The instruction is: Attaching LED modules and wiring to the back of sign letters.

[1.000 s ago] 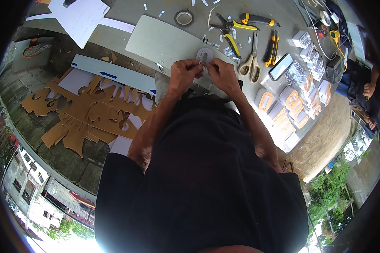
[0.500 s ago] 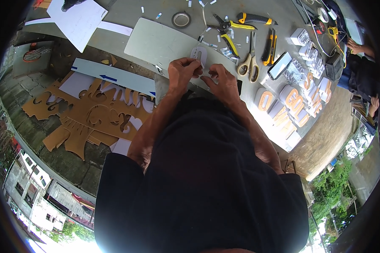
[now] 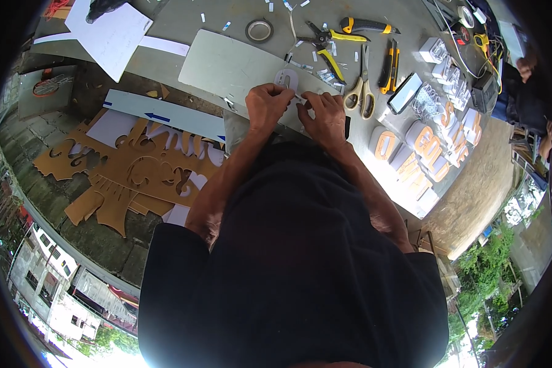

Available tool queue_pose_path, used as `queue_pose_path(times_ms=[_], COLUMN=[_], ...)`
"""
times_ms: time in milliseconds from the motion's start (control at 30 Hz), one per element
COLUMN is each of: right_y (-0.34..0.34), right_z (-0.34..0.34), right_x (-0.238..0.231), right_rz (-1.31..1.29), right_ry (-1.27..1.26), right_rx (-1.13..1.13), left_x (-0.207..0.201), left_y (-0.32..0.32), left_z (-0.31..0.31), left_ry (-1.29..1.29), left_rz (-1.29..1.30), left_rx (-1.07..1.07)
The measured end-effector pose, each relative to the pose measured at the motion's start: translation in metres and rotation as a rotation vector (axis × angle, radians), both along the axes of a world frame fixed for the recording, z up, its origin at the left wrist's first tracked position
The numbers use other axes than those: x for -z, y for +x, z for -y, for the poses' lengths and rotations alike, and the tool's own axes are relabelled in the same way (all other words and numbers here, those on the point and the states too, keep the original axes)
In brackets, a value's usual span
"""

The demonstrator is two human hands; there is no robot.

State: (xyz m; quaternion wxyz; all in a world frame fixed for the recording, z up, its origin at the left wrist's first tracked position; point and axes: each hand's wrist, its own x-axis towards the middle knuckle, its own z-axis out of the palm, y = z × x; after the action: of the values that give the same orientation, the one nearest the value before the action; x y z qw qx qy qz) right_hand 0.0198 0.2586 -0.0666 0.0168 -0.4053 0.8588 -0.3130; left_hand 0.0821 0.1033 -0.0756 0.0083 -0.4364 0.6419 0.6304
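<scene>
A worker's left hand (image 3: 267, 108) pinches a thin pale strip (image 3: 299, 97) just on the near side of a white rounded piece (image 3: 286, 77) lying on a grey panel (image 3: 224, 58); whether the right hand (image 3: 326, 118), curled alongside, grips it cannot be told. A slack pinch could drop it.

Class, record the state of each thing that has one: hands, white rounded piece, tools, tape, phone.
Left hand: fingers curled, grip unclear
Right hand: fingers bent, grip unclear
White rounded piece: on the grey panel
Yellow-handled pliers: handles spread
Scissors: blades together
Two utility knives: lying
Tape roll: lying flat
Phone: screen up
</scene>
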Motion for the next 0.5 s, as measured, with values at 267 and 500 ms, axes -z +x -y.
queue_pose_path(times_ms=[267,500], right_y=[0.000,-0.014], right_z=[0.000,0.004], right_x=[0.002,-0.016], right_rz=[-0.108,0.990], right_ry=[0.027,-0.161], right_rx=[-0.009,0.326], left_x=[-0.001,-0.003], left_y=[0.002,0.023], left_z=[-0.001,0.004], left_ry=[0.025,0.029], left_rz=[-0.024,-0.239], left_rx=[0.046,0.123])
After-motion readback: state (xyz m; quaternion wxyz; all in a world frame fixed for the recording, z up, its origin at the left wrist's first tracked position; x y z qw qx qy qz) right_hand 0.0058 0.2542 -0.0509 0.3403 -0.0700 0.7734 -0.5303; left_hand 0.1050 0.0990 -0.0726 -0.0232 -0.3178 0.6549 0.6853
